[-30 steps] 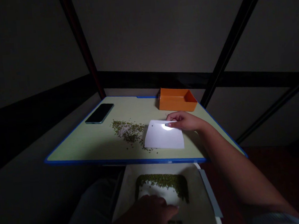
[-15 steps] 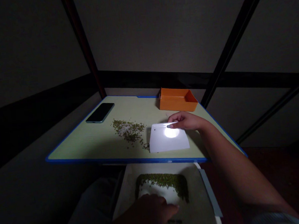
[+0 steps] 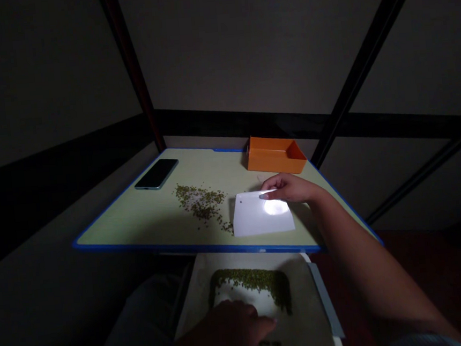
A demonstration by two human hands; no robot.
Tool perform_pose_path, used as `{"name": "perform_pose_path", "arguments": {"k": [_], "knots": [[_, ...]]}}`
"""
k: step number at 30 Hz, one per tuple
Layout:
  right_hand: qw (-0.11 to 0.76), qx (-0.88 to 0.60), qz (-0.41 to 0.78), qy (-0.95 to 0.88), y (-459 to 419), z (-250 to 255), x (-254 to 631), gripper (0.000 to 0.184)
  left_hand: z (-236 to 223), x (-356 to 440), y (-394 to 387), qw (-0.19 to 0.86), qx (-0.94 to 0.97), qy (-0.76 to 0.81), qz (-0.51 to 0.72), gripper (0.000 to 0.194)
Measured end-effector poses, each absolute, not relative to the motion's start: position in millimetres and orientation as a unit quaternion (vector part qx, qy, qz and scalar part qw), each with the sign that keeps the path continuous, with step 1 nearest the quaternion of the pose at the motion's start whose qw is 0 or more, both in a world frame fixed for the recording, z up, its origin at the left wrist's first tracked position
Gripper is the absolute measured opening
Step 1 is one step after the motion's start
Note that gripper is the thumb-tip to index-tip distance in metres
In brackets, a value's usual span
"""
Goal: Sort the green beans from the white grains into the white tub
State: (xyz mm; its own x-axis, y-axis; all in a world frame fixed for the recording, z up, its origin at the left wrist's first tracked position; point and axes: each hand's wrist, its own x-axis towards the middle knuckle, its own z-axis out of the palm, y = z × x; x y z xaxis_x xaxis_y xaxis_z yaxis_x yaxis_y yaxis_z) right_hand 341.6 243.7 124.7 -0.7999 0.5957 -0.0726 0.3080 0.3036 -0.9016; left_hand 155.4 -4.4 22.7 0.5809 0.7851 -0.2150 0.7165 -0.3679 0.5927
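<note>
On the board [image 3: 138, 221], the right hand [image 3: 290, 188] pinches the crosswise white scraper [image 3: 254, 219] by its far edge, granules [image 3: 204, 203] just to its left; whether the left hand [image 3: 235, 323], over the bin [image 3: 308, 301], grips anything, I can't tell.

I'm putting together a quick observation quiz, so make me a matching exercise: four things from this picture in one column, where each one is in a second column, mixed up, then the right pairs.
Things:
1. Phone
2. Box
3. Card
4. Left hand

Places:
A. Held by the right hand
B. At the white tub
C. Lying on the left part of the table
D. Near the table's far edge, on the right

Right pairs: 1-C, 2-D, 3-A, 4-B
</note>
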Motion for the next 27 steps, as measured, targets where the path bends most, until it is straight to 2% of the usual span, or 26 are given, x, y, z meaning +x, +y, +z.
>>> {"name": "perform_pose_path", "arguments": {"k": [4, 16, 21, 27], "knots": [[0.146, -0.306, 0.507, -0.792, 244, 126, 342, 0.032, 33, 155, -6, 0.316, 0.823, 0.471, -0.011, 0.045], [0.159, -0.340, 0.461, -0.804, 250, 120, 343, 0.040, 23, 155, -2, 0.312, 0.829, 0.465, 0.000, 0.049], [0.177, -0.335, 0.438, -0.815, 252, 120, 344, 0.043, 26, 156, -4, 0.316, 0.826, 0.466, 0.004, 0.044], [0.158, -0.309, 0.465, -0.814, 254, 123, 348, 0.042, 28, 155, -3, 0.321, 0.826, 0.464, 0.004, 0.053]]}}
